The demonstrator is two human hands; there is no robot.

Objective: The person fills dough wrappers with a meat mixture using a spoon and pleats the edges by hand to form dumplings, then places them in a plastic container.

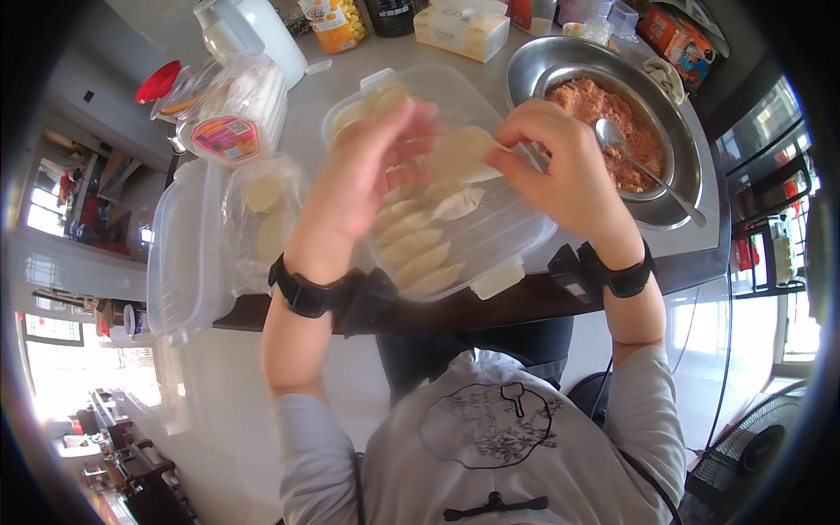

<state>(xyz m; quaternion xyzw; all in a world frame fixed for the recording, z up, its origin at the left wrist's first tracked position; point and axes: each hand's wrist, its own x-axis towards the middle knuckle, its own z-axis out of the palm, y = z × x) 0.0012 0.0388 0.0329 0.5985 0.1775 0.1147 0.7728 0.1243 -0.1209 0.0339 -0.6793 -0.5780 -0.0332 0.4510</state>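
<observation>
My right hand [545, 157] pinches the edge of a round dumpling wrapper [466, 154] between thumb and fingertips, above a clear plastic container [518, 230]. Blurred, my left hand [387, 157] hovers at the wrapper's left side with its fingers apart; whether it touches the wrapper is unclear. Folded dumplings [420, 252] lie in a row in the container, and more are partly hidden behind my left hand. To the right, minced meat filling [617, 125] fills a steel bowl inside a larger steel basin [689, 177], with a metal spoon [640, 164] resting in it.
At the left are the container's lid [187, 249], a plastic bag with round wrappers [266, 210] and a wrapped white pack [252, 111]. A white jug [262, 39], a snack bag [335, 26] and a tissue pack [462, 29] stand at the back. A fan [755, 446] is at lower right.
</observation>
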